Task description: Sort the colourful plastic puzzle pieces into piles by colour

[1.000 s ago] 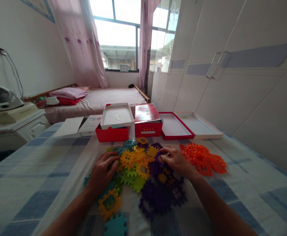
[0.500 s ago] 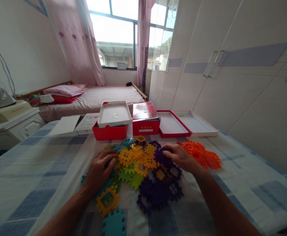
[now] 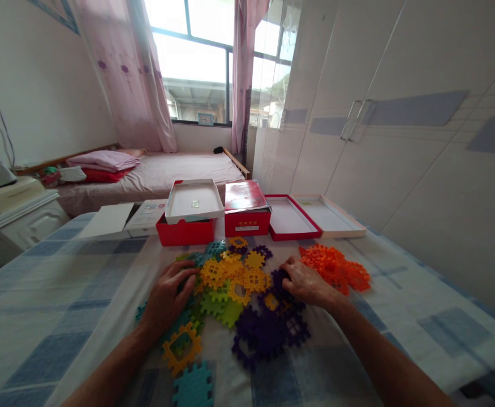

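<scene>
Notched plastic building tiles lie in a loose heap on the cloth. Yellow tiles (image 3: 253, 279) are at its middle, green tiles (image 3: 213, 302) below them, and purple tiles (image 3: 268, 333) toward the right front. My left hand (image 3: 168, 291) rests at the heap's left side, fingers stretched and thumb apart, over teal and green tiles it partly hides. My right hand (image 3: 309, 282) is at the right side, its fingers closed on a purple tile (image 3: 278, 278). Orange tiles (image 3: 336, 268) form their own pile beyond that hand. A teal tile (image 3: 193, 385) lies nearest me.
Along the table's far edge stand a red box with a white lid (image 3: 188, 230), a closed red box (image 3: 247, 226), a red-rimmed tray (image 3: 296, 234) and a pale tray (image 3: 343, 232). White cardboard (image 3: 107, 220) lies at the left. Behind are a bed (image 3: 179, 164) and wardrobe (image 3: 378, 152).
My right hand has come down and toward me with the purple tile, to the heap's right edge. My left hand has barely moved. The whole view has shifted slightly.
</scene>
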Demonstrator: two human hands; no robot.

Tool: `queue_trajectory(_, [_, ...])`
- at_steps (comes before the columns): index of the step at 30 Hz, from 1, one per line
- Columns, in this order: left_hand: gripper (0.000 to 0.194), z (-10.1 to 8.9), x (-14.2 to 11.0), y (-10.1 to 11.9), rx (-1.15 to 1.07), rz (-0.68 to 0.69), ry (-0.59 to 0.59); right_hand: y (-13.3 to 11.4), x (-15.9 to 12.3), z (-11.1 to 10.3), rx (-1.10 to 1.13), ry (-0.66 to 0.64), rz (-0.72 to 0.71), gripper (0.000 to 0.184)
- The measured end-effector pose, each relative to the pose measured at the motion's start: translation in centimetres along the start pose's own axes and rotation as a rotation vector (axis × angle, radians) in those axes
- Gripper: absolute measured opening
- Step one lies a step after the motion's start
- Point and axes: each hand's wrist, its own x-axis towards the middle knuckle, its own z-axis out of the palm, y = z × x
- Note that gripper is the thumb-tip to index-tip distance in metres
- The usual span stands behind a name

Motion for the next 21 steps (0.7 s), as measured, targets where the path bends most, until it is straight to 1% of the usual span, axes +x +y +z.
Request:
queue_trajectory(3, [0.027,0.1,0.0,-0.1,-0.004,-0.001,-0.002,-0.1,-0.6,-0.6,0.041,-0.051,-0.012,0.039])
queue_trajectory(6, [0.027,0.4,-0.1,-0.4,-0.010,-0.009,-0.016,0.0,-1.1,-1.3,0.096,-0.108,-0.026,0.060])
queue_trajectory(8, [0.027,0.5,-0.1,-0.5,-0.014,-0.013,-0.023,0.2,-1.3,-1.3,0.138,-0.109,-0.021,0.064])
queue_trajectory(12, [0.026,0.4,-0.1,-0.5,-0.008,-0.005,-0.028,0.4,-1.1,-0.6,0.232,-0.028,-0.019,0.052])
queue_trajectory(15, [0.027,0.2,0.0,-0.4,-0.002,0.001,-0.034,0.3,-1.1,-0.3,0.342,0.028,0.004,0.040])
queue_trajectory(18, [0.027,0.3,0.0,-0.4,0.001,0.001,-0.036,0.2,-1.4,-1.2,0.524,0.037,0.035,0.031])
queue_trajectory(21, [0.028,0.3,0.1,-0.3,0.006,0.001,-0.029,0.6,-2.2,-3.0,0.726,0.072,0.060,0.032])
